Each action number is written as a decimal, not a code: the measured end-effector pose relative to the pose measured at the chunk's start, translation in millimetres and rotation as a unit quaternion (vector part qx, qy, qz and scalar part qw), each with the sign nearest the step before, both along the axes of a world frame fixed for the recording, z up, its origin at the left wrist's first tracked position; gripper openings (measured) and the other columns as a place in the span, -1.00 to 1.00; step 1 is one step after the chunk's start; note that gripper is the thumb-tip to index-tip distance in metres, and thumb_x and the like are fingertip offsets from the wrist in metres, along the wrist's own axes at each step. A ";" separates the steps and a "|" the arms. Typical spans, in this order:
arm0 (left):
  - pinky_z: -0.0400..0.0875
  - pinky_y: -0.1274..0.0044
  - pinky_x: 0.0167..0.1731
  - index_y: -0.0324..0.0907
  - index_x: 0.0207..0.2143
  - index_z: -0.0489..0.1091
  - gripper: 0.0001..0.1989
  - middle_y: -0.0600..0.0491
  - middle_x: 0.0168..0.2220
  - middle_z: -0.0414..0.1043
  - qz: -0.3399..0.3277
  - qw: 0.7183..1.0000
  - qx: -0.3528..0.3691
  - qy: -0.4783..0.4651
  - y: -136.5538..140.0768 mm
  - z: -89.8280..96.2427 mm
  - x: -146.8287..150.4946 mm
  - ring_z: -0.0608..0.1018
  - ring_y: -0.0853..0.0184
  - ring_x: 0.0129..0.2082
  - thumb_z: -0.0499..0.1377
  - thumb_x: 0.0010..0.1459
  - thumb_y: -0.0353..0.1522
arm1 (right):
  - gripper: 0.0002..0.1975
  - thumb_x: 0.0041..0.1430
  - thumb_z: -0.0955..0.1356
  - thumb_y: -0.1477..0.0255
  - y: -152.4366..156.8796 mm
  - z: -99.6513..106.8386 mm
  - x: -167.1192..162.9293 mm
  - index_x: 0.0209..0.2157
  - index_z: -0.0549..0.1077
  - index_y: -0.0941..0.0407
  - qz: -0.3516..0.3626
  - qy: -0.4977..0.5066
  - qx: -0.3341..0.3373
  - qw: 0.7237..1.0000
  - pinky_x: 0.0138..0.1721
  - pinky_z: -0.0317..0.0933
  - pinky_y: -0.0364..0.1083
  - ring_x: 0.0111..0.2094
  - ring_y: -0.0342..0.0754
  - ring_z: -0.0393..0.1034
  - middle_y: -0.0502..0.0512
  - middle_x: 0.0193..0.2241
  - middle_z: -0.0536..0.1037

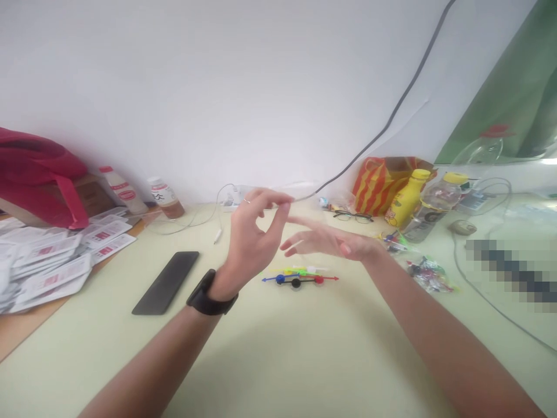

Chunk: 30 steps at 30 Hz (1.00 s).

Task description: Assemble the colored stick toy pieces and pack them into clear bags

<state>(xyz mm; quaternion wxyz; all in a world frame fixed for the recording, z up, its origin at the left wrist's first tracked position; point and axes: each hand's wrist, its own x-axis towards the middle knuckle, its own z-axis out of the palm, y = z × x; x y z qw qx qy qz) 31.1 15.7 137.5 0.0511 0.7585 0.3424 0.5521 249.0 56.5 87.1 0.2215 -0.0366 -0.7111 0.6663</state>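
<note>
My left hand [261, 229], with a black watch [212, 295] on its wrist, is raised over the desk. Its thumb and index finger are pinched together; what lies between the tips, if anything, I cannot make out. My right hand [328, 241] is held beside it, a little lower, with its fingers stretched out and slightly blurred. Below both hands, small plastic arrow spinners lie grouped on the desk: a blue one [280, 280], a black one [296, 283] and a red one [319, 280] in front, with yellow, green and white pieces behind.
A black phone [166, 283] lies left, near piled white packets [47, 270]. Bottles [165, 197] and a red bag [39, 165] stand behind. At right are clear bags of small parts [430, 274], glasses [353, 217], a yellow bottle [407, 200] and a striped bag [376, 186]. A grey cable [391, 113] crosses the wall.
</note>
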 end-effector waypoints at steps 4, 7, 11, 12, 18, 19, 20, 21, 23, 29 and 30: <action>0.32 0.45 -0.36 -0.12 -0.19 0.49 -0.88 0.04 -0.20 0.55 0.008 0.998 -0.068 -0.003 5.2 3.1 -6.6 0.47 0.34 -0.34 0.14 0.34 -0.42 | 0.11 0.08 0.48 -0.04 1.4 -9.8 -4.6 0.47 -0.15 -0.06 0.017 0.004 -0.024 1.000 0.30 -0.06 0.34 0.21 0.23 0.30 0.28 0.22 0.36; 0.33 0.46 -0.37 -0.13 -0.21 0.46 -0.85 0.04 -0.22 0.56 -0.037 0.991 -0.126 -0.002 8.2 10.7 -16.1 0.50 0.33 -0.35 0.08 0.33 -0.41 | 0.04 0.14 0.45 -0.02 4.1 -11.0 2.4 0.47 -0.12 -0.06 -0.007 -0.004 -0.029 1.000 0.29 -0.03 0.32 0.20 0.19 0.29 0.25 0.18 0.37; 0.39 0.42 -0.27 -0.11 -0.20 0.52 -0.78 0.04 -0.23 0.60 -0.089 0.978 -0.161 0.096 8.1 25.2 -33.4 0.55 0.24 -0.22 0.09 0.21 -0.46 | -0.02 0.18 0.42 0.02 8.8 -7.1 18.9 0.47 -0.10 -0.06 -0.049 -0.055 0.004 0.997 0.29 0.01 0.31 0.21 0.18 0.26 0.21 0.15 0.40; 0.41 0.40 -0.23 -0.09 -0.18 0.55 -0.73 0.05 -0.19 0.61 -0.094 0.973 -0.163 0.132 7.4 28.6 -37.8 0.56 0.21 -0.18 0.10 0.17 -0.47 | -0.03 0.19 0.42 0.03 9.6 -4.8 23.7 0.47 -0.09 -0.06 -0.059 -0.078 0.021 0.995 0.28 0.02 0.31 0.21 0.18 0.26 0.21 0.15 0.40; 0.48 0.32 -0.05 -0.04 0.00 0.57 -0.52 0.01 -0.01 0.59 -0.150 0.951 -0.124 0.239 5.1 39.9 -55.7 0.60 0.10 -0.08 0.18 0.02 -0.49 | -0.12 0.24 0.44 0.14 3.8 20.2 50.2 0.46 0.02 -0.04 -0.129 -0.225 0.128 0.957 0.29 0.07 0.24 0.31 0.21 0.17 0.23 0.29 0.30; 0.49 0.33 -0.06 -0.03 0.05 0.55 -0.50 0.00 0.02 0.58 -0.166 0.946 -0.125 0.250 5.2 40.5 -56.5 0.60 0.09 -0.07 0.19 0.03 -0.49 | -0.11 0.23 0.45 0.14 1.3 24.5 52.9 0.46 0.02 -0.07 -0.146 -0.240 0.144 0.949 0.31 0.05 0.24 0.34 0.22 0.13 0.21 0.33 0.27; 0.50 0.33 -0.05 -0.03 0.09 0.53 -0.47 0.00 0.05 0.57 -0.181 0.940 -0.127 0.260 5.1 40.8 -56.5 0.61 0.08 -0.05 0.20 0.04 -0.50 | -0.10 0.20 0.47 0.14 -1.4 28.4 54.9 0.46 0.02 -0.09 -0.162 -0.251 0.160 0.941 0.32 0.05 0.24 0.36 0.23 0.10 0.19 0.36 0.23; 0.50 0.33 -0.05 -0.02 0.11 0.51 -0.45 0.00 0.08 0.56 -0.195 0.935 -0.126 0.269 4.7 40.9 -55.6 0.61 0.08 -0.03 0.21 0.04 -0.50 | -0.08 0.18 0.48 0.14 -4.2 31.6 56.1 0.46 0.03 -0.12 -0.178 -0.259 0.174 0.933 0.33 0.04 0.24 0.37 0.24 0.07 0.17 0.37 0.22; 0.50 0.33 -0.02 0.00 0.12 0.49 -0.44 0.00 0.12 0.54 -0.220 0.925 -0.119 0.287 2.7 40.2 -51.6 0.60 0.07 0.01 0.21 0.05 -0.52 | -0.06 0.15 0.50 0.13 -9.8 36.7 56.6 0.45 0.04 -0.14 -0.197 -0.268 0.195 0.923 0.33 0.07 0.23 0.37 0.26 0.09 0.15 0.36 0.25; 0.48 0.37 -0.01 -0.02 0.12 0.47 -0.47 0.01 0.04 0.57 -0.227 0.915 -0.095 0.318 -8.6 32.0 -35.2 0.61 0.15 -0.04 0.20 0.09 -0.52 | 0.00 0.09 0.55 0.14 -21.8 45.8 51.6 0.45 0.06 -0.14 -0.210 -0.298 0.235 0.901 0.25 0.22 0.17 0.30 0.27 0.24 0.11 0.28 0.38; 0.48 0.38 -0.02 -0.02 0.12 0.47 -0.49 0.00 0.01 0.59 -0.223 0.917 -0.089 0.320 -9.8 30.8 -33.6 0.62 0.16 -0.07 0.22 0.10 -0.50 | 0.01 0.08 0.55 0.14 -22.8 46.7 50.8 0.45 0.04 -0.14 -0.212 -0.308 0.237 0.897 0.23 0.24 0.16 0.28 0.27 0.26 0.11 0.28 0.38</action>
